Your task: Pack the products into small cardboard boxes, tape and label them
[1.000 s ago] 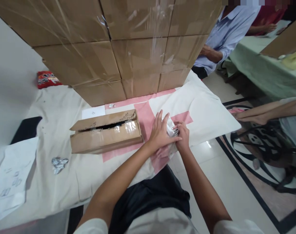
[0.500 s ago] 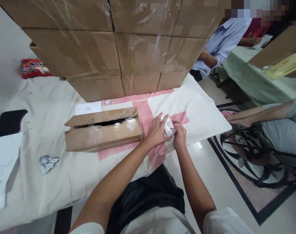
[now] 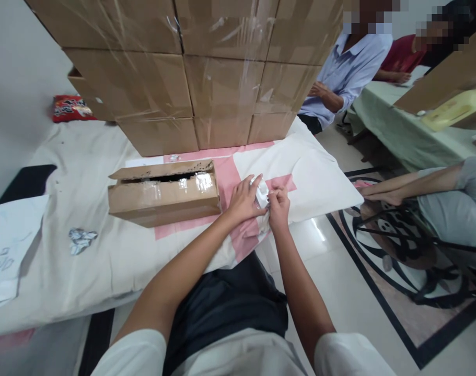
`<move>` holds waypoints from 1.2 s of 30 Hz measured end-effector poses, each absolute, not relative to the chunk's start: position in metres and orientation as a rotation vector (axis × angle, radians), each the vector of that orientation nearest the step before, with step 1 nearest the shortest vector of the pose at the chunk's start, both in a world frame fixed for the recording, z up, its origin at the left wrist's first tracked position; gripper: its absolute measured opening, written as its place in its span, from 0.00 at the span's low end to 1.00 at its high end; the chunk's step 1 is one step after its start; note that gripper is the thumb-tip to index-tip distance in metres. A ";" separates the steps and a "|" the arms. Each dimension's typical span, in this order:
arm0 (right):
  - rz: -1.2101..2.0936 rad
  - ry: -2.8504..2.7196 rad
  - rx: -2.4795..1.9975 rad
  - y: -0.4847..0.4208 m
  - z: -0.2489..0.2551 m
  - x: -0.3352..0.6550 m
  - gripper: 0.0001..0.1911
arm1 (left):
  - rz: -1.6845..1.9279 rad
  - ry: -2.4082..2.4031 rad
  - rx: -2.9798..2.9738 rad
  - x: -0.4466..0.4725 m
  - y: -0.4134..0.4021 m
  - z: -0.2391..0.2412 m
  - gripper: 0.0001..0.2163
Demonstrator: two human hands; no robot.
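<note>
My left hand (image 3: 242, 201) and my right hand (image 3: 278, 206) meet over a pink patch of the white cloth (image 3: 104, 245) near the table's front edge. Both are closed on a small clear plastic packet (image 3: 260, 192) with something whitish inside that I cannot make out. The left fingers curl over its top and left side. The right fingers pinch its right edge. Just left of my hands lies a long cardboard box (image 3: 163, 192) with its top flap slit open.
A tall stack of taped cartons (image 3: 206, 73) fills the back of the table. A crumpled foil scrap (image 3: 81, 240), a printed paper (image 3: 6, 250) and a red snack bag (image 3: 71, 107) lie to the left. Other people sit at the right, one forearm (image 3: 410, 185) reaching in.
The view has shifted a little. My hands keep hold of the packet and have drawn slightly closer together, the right fingers now pinching its edge.
</note>
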State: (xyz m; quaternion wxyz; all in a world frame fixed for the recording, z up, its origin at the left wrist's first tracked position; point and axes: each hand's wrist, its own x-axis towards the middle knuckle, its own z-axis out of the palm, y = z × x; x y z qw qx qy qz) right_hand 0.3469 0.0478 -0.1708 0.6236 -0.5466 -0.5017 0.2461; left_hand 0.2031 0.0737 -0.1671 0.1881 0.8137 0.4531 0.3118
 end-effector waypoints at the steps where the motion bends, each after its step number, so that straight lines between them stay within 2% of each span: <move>1: 0.555 -1.150 -1.254 0.047 -0.171 0.346 0.17 | 0.874 1.282 2.293 0.203 0.073 -0.166 0.54; 12: 0.429 -1.107 -1.268 0.041 -0.168 0.341 0.16 | 0.898 1.405 2.267 0.197 0.074 -0.159 0.54; 17: 0.453 -1.122 -1.286 0.043 -0.167 0.340 0.18 | 0.937 1.438 2.229 0.198 0.077 -0.160 0.51; 36: 0.520 -0.965 -1.374 0.032 -0.161 0.330 0.24 | 0.945 1.437 2.156 0.198 0.076 -0.157 0.49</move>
